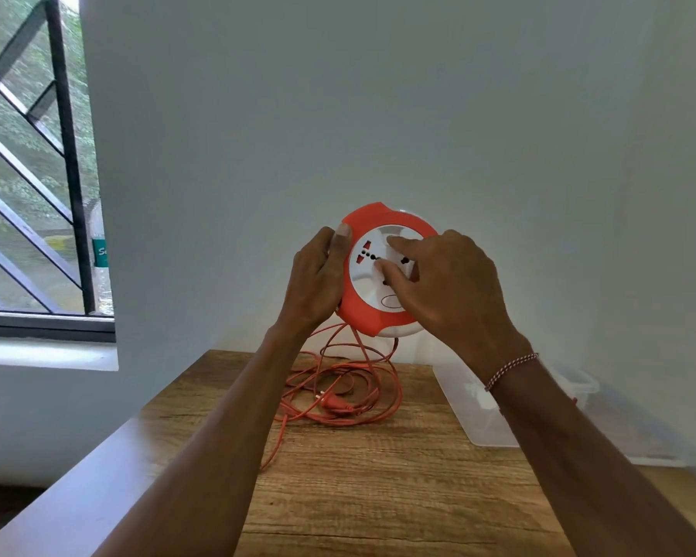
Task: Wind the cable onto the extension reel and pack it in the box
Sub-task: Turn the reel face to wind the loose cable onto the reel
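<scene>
Between the two raised hands, the extension reel (382, 271) stands on edge above the table (338, 496). The left hand (316, 281) is clamped on its orange rim, likely to steady the housing. The right hand (451, 291) presses spread fingers (392, 269) on the white face, apparently to turn it. Below both hands the cable (338, 391) lies mostly unwound; the clear box (471, 412) waits beneath the right wrist.
</scene>
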Action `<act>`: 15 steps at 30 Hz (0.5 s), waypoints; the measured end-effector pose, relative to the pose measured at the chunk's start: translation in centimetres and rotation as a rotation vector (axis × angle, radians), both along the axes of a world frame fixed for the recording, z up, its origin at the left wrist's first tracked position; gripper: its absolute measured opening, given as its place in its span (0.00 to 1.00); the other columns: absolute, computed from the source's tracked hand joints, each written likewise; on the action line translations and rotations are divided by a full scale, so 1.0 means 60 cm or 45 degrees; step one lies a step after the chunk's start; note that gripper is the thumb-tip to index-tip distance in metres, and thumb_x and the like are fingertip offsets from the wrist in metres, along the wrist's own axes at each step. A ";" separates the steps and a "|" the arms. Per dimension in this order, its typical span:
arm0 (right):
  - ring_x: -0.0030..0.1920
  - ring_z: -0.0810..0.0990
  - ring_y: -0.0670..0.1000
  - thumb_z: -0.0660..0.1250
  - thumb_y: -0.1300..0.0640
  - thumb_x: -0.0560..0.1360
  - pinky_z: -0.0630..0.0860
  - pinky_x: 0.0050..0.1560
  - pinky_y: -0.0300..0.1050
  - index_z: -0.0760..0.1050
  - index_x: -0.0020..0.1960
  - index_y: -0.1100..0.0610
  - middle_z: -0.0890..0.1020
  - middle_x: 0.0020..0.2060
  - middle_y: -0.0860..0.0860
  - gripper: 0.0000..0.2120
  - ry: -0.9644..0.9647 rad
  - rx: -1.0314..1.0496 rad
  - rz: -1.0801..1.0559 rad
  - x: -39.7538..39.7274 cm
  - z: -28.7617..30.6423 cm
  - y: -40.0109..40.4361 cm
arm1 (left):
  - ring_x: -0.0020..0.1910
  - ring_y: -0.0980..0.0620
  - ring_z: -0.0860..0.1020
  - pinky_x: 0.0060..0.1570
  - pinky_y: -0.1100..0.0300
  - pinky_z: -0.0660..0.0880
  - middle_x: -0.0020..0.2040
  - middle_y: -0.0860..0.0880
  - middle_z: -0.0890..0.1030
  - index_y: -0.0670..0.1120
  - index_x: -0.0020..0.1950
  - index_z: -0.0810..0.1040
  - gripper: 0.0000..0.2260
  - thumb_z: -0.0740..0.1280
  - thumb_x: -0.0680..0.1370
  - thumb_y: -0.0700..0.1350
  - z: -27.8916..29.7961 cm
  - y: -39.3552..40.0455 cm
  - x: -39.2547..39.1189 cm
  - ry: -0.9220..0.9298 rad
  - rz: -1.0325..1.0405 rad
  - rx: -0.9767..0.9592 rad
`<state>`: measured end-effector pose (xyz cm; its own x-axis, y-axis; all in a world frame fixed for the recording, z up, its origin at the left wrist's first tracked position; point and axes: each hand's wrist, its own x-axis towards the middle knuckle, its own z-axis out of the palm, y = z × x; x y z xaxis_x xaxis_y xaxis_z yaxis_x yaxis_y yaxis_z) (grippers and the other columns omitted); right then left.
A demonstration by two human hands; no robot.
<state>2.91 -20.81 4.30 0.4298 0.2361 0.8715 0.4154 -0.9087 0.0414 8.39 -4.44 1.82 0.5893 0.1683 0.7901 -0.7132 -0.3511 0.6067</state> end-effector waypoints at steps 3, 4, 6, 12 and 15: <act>0.57 0.77 0.57 0.69 0.52 0.76 0.78 0.53 0.51 0.79 0.62 0.54 0.81 0.58 0.56 0.15 -0.005 -0.127 0.092 -0.001 0.007 -0.009 | 0.37 0.51 0.83 0.37 0.59 0.82 0.44 0.47 0.84 0.41 0.54 0.77 0.18 0.55 0.83 0.53 -0.001 -0.002 0.000 -0.002 -0.007 0.003; 0.58 0.75 0.57 0.71 0.57 0.74 0.78 0.53 0.52 0.80 0.60 0.54 0.80 0.59 0.56 0.14 0.009 -0.159 0.133 0.000 0.009 -0.013 | 0.38 0.50 0.83 0.38 0.57 0.82 0.44 0.46 0.84 0.40 0.54 0.77 0.19 0.55 0.83 0.54 -0.001 -0.001 0.000 -0.004 -0.006 0.007; 0.61 0.72 0.57 0.75 0.60 0.70 0.77 0.54 0.53 0.81 0.57 0.50 0.78 0.63 0.55 0.17 0.091 -0.227 0.177 -0.001 0.013 -0.018 | 0.38 0.49 0.83 0.38 0.56 0.82 0.44 0.45 0.84 0.40 0.54 0.77 0.19 0.55 0.83 0.54 0.000 0.001 0.000 -0.016 -0.004 0.015; 0.67 0.65 0.57 0.79 0.55 0.66 0.74 0.60 0.57 0.76 0.64 0.41 0.68 0.71 0.51 0.29 0.209 -0.386 0.038 -0.011 0.002 -0.007 | 0.37 0.50 0.83 0.36 0.59 0.81 0.42 0.47 0.83 0.40 0.52 0.77 0.19 0.55 0.83 0.54 0.001 0.004 0.001 -0.037 0.001 0.016; 0.64 0.68 0.57 0.78 0.50 0.65 0.75 0.57 0.55 0.75 0.65 0.40 0.72 0.68 0.53 0.30 0.125 -0.403 -0.024 -0.009 -0.001 -0.007 | 0.38 0.51 0.83 0.37 0.59 0.81 0.44 0.46 0.83 0.40 0.53 0.77 0.19 0.55 0.83 0.54 0.001 0.002 0.002 -0.044 0.008 0.025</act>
